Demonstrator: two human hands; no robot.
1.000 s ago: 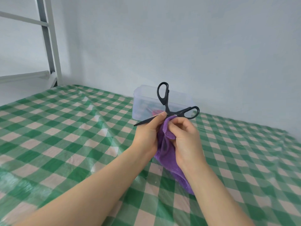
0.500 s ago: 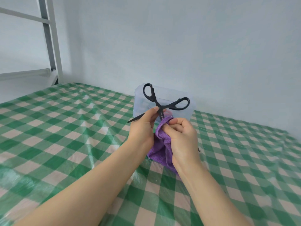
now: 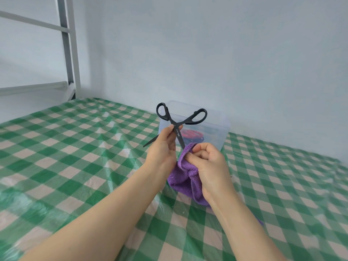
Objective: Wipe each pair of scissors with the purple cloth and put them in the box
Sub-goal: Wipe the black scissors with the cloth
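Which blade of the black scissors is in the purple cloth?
The downward blade: its tip disappears into the purple cloth in the right hand. The other blade juts bare past the left hand holding the black scissors.

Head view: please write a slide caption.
Left hand holds open black scissors; right hand pinches purple cloth around one blade, clear box behind.

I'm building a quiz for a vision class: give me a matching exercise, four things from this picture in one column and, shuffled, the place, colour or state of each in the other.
1. black scissors
2. purple cloth
3. clear box
4. tablecloth

A. green checks
B. bunched in the right hand
C. blades spread, pinched by the left hand
D. stands behind both hands

Pairs: 1-C, 2-B, 3-D, 4-A.
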